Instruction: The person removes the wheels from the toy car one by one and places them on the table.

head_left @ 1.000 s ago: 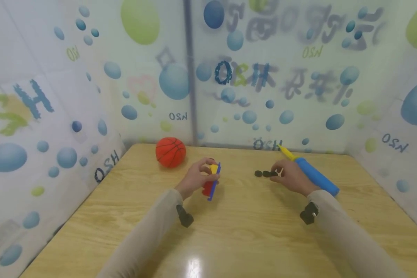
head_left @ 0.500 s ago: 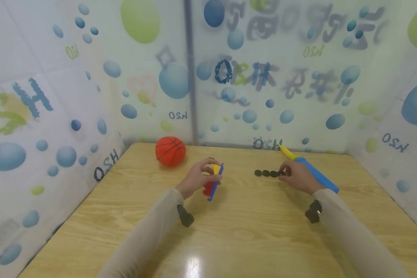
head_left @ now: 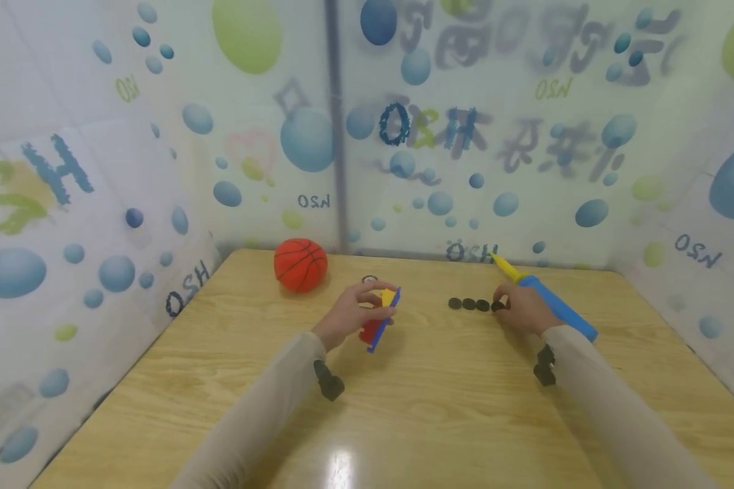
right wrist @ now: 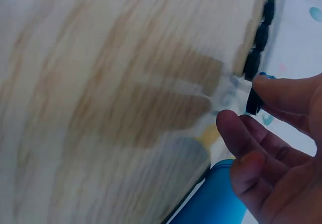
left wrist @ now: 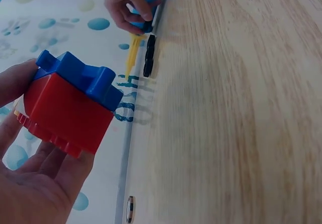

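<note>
In the head view my left hand (head_left: 357, 312) holds a red, blue and yellow plastic toy block (head_left: 379, 324) tilted above the table. The left wrist view shows its red body with a toothed lower edge and a bumpy blue part (left wrist: 83, 78). Over to the right, my right hand (head_left: 526, 309) has thumb and fingers at a small black disc (head_left: 497, 306), pinching it at its edges. This disc forms the right end of a short row of black discs (head_left: 469, 304). Fingertips partly cover it in the right wrist view, beside the other discs (right wrist: 260, 36).
A blue hand pump (head_left: 559, 309) with a yellow nozzle lies behind and right of my right hand. At the back left stands a red toy basketball (head_left: 301, 265). A small round object (head_left: 370, 279) lies behind my left hand. Patterned walls surround the wooden table (head_left: 404, 407).
My right hand has shifted right along the row to the end disc, which now shows more between the fingertips. The left hand has moved slightly right and tilted the toy block further.
</note>
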`<state>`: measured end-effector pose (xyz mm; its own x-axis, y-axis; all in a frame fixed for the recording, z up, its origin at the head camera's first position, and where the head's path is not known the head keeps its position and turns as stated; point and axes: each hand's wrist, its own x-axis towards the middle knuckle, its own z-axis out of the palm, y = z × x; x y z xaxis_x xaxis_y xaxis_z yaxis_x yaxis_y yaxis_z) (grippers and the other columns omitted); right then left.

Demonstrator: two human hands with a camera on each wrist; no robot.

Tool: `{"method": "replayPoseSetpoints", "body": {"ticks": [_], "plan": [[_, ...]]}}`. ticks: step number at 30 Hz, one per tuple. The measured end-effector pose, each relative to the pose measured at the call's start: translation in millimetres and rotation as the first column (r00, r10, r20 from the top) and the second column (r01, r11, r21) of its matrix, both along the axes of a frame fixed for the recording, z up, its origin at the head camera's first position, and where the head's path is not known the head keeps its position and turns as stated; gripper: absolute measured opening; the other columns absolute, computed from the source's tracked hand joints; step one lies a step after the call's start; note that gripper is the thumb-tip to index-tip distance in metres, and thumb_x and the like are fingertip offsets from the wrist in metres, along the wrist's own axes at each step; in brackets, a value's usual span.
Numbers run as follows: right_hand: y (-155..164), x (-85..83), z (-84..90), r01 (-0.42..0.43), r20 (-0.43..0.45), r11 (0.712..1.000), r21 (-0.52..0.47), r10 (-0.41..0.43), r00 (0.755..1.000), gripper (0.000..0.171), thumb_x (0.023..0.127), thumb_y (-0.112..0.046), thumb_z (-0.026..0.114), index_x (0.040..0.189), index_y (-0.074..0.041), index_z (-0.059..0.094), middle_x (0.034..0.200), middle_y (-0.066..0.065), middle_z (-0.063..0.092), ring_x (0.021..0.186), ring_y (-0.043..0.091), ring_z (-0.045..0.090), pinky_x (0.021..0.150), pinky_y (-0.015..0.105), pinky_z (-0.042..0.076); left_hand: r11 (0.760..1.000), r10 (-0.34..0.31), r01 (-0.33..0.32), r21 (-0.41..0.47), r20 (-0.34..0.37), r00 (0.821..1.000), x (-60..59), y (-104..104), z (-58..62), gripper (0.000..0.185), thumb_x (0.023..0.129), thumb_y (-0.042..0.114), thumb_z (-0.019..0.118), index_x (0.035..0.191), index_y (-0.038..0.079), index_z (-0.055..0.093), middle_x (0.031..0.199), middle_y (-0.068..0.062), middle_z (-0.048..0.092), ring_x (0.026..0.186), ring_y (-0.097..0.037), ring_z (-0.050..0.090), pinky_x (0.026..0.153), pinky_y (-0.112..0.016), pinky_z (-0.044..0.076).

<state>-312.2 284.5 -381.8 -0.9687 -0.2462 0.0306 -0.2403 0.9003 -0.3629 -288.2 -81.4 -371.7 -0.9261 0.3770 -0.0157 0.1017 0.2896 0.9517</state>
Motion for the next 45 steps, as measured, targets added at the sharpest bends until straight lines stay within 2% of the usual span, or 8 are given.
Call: {"method": "replayPoseSetpoints", "body": {"ticks": [13, 21, 25, 30, 33, 37, 40, 45], "plan": [[-1.5, -5.3, -2.5, 0.032, -0.001, 0.996, 0.085, -0.032, 0.999, 0.032, 0.09, -0.01, 0.064, 0.12, 0.0, 0.063, 0.074, 0.008, 0.066, 0.064, 0.018, 0.054, 0.055, 0.028, 0.041, 0.999, -0.029, 0.029, -0.017, -0.024, 0.999, 1.6, 2.6, 0.2, 0.045, 0.089, 0.027, 0.077, 0.131, 0.035, 0.063, 0.099, -0.011, 0.072, 0.09, -0.022, 0.075, 0.073, -0.026, 0.055], [-2.1, -7.7, -3.8, 0.047, 0.038, 0.995, 0.093, -0.05, 0.998, 0.033, 0.09, -0.011, 0.065, 0.122, -0.002, 0.063, 0.077, 0.008, 0.066, 0.065, 0.018, 0.053, 0.056, 0.028, 0.041, 1.0, -0.013, 0.014, -0.012, 0.022, 1.0, 4.9, 4.7, 2.5, 0.048, 0.09, 0.027, 0.077, 0.135, 0.031, 0.061, 0.108, -0.012, 0.067, 0.096, -0.036, 0.074, 0.07, -0.028, 0.058], [-2.2, -8.3, -3.7, 0.049, 0.052, 0.994, 0.101, -0.054, 0.997, 0.034, 0.09, -0.01, 0.066, 0.123, -0.001, 0.063, 0.081, 0.011, 0.068, 0.066, 0.019, 0.053, 0.057, 0.029, 0.042, 1.0, -0.01, 0.011, -0.005, 0.037, 0.999, 4.5, 4.6, 1.7, 0.049, 0.089, 0.025, 0.077, 0.135, 0.03, 0.061, 0.106, -0.012, 0.066, 0.099, -0.037, 0.074, 0.069, -0.028, 0.058], [-3.5, -10.6, -3.7, 0.073, 0.054, 0.991, 0.112, -0.079, 0.995, 0.045, 0.091, -0.013, 0.066, 0.132, 0.002, 0.055, 0.095, 0.019, 0.071, 0.075, 0.025, 0.061, 0.064, 0.036, 0.05, 1.0, -0.018, 0.018, -0.01, 0.029, 0.999, 4.6, 3.7, 1.6, 0.053, 0.09, 0.026, 0.076, 0.14, 0.026, 0.058, 0.106, -0.011, 0.067, 0.093, -0.029, 0.076, 0.068, -0.027, 0.057], [-6.0, -9.2, 1.0, 0.076, 0.044, 0.993, 0.092, -0.081, 0.996, 0.052, 0.092, -0.015, 0.067, 0.135, 0.006, 0.049, 0.094, 0.022, 0.07, 0.076, 0.027, 0.063, 0.066, 0.039, 0.051, 1.0, -0.016, 0.016, -0.003, 0.033, 0.999, 4.6, 3.7, 2.3, 0.055, 0.089, 0.026, 0.078, 0.14, 0.025, 0.057, 0.108, -0.01, 0.068, 0.089, -0.022, 0.076, 0.068, -0.027, 0.057], [-16.1, -2.4, 14.8, 0.037, 0.024, 0.999, 0.039, -0.038, 0.999, 0.051, 0.094, -0.02, 0.065, 0.134, 0.008, 0.051, 0.091, 0.019, 0.07, 0.072, 0.022, 0.063, 0.062, 0.036, 0.051, 1.0, -0.006, 0.006, 0.006, 0.04, 0.999, 4.3, 4.1, 2.6, 0.055, 0.086, 0.026, 0.08, 0.137, 0.026, 0.058, 0.112, -0.009, 0.069, 0.088, -0.018, 0.076, 0.072, -0.027, 0.058], [-30.0, 6.1, 25.7, -0.043, 0.002, 0.998, -0.036, 0.043, 0.999, 0.045, 0.096, -0.022, 0.065, 0.13, 0.006, 0.056, 0.099, 0.02, 0.07, 0.074, 0.02, 0.066, 0.061, 0.034, 0.052, 1.0, 0.0, 0.001, -0.017, 0.028, 1.0, 3.5, 4.4, 1.3, 0.056, 0.084, 0.026, 0.081, 0.136, 0.028, 0.059, 0.114, -0.008, 0.07, 0.093, -0.019, 0.075, 0.079, -0.029, 0.058], [-59.6, 22.9, 38.7, -0.232, -0.047, 0.958, -0.169, 0.227, 0.973, 0.034, 0.096, -0.019, 0.066, 0.126, -0.003, 0.063, 0.101, 0.017, 0.071, 0.08, 0.021, 0.068, 0.067, 0.034, 0.055, 0.995, -0.018, 0.015, -0.097, -0.027, 0.999, 0.1, 5.7, -4.3, 0.059, 0.08, 0.028, 0.085, 0.134, 0.034, 0.06, 0.119, -0.003, 0.071, 0.111, -0.02, 0.067, 0.095, -0.037, 0.057]]}}
